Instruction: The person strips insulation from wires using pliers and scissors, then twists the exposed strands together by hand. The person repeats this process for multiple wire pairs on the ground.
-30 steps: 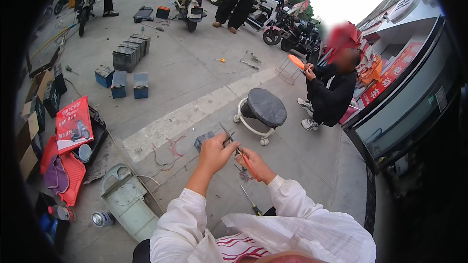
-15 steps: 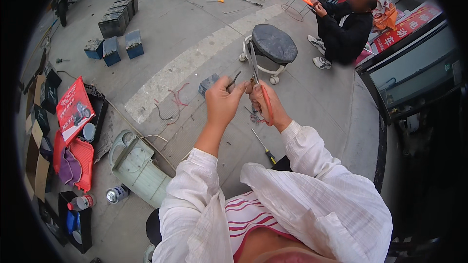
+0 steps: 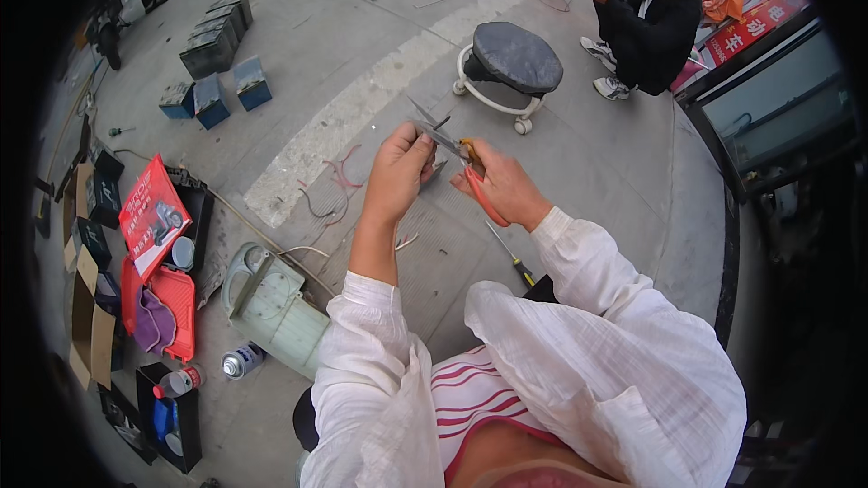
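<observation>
My right hand (image 3: 508, 188) is closed round a pair of scissors (image 3: 489, 202) with red handles. Their blades stand apart and point up and left, reaching my left hand (image 3: 396, 172). That hand pinches a short dark piece of wire (image 3: 443, 123), whose end pokes out by the blades. Whether the blades touch the wire I cannot tell. A small brass-yellow piece (image 3: 468, 150) shows beside the right fingers; what it belongs to is unclear. Red and dark loose wires (image 3: 340, 183) lie on the ground beyond my left wrist.
A black-topped wheeled stool (image 3: 517, 59) stands ahead. Right of it another person (image 3: 646, 32) squats, holding an orange object. Several batteries (image 3: 210, 101) stand at left. Nearby are a pale plastic housing (image 3: 280, 307), a red tool case (image 3: 172, 307), a can (image 3: 242, 360) and a screwdriver (image 3: 522, 271).
The scissors have swung from pointing upward to slanting left, their blades now at my left fingers and the dark wire. My hands have moved slightly apart, and the whole view has shifted slightly.
</observation>
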### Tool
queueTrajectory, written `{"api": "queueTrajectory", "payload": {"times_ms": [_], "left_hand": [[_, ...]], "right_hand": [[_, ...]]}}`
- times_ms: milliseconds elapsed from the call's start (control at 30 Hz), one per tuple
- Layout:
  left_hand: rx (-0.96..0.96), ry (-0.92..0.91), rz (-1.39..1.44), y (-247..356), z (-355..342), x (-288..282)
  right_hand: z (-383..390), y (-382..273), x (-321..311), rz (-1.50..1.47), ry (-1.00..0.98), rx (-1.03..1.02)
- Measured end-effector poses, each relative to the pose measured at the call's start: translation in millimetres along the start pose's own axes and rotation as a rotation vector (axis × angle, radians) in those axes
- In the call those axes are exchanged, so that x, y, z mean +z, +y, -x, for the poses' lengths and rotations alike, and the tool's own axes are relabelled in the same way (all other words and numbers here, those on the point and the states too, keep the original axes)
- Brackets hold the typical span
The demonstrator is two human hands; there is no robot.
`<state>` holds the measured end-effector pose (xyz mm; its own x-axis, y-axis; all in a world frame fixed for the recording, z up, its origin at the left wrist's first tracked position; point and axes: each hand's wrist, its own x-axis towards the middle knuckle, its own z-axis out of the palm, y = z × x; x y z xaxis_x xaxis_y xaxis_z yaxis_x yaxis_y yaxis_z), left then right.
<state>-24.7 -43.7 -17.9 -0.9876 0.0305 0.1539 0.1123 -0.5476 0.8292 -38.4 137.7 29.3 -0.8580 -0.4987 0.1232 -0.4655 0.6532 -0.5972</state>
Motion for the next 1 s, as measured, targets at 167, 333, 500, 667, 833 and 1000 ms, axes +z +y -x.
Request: {"api": "queueTrajectory", "payload": {"times_ms": [167, 333, 500, 667, 833, 1000], "left_hand": [[0.031, 0.098, -0.243, 1.3, 0.5, 3.5], [0.182, 0.226, -0.623, 4.5, 2.8, 10.8], [0.204, 0.255, -0.653, 7.0, 4.0, 15.9], [0.289, 0.241, -0.66, 6.4, 2.2, 16.0], [0.269, 0.169, -0.797, 13.2, 5.9, 14.5], [0.315, 0.19, -0.783, 7.8, 6.8, 14.0]], "right_hand": [[-0.3, 2.4, 1.1, 0.152, 0.062, 0.0], [-2.3, 1.8, 1.5, 0.153, 0.071, 0.008], [-3.5, 4.2, 4.3, 0.181, 0.085, 0.003], [-3.3, 3.6, 3.6, 0.152, 0.073, 0.024], [-1.5, 2.2, 0.4, 0.067, 0.029, 0.027], [0.9, 8.0, -1.3, 0.0, -0.084, 0.053]]}}
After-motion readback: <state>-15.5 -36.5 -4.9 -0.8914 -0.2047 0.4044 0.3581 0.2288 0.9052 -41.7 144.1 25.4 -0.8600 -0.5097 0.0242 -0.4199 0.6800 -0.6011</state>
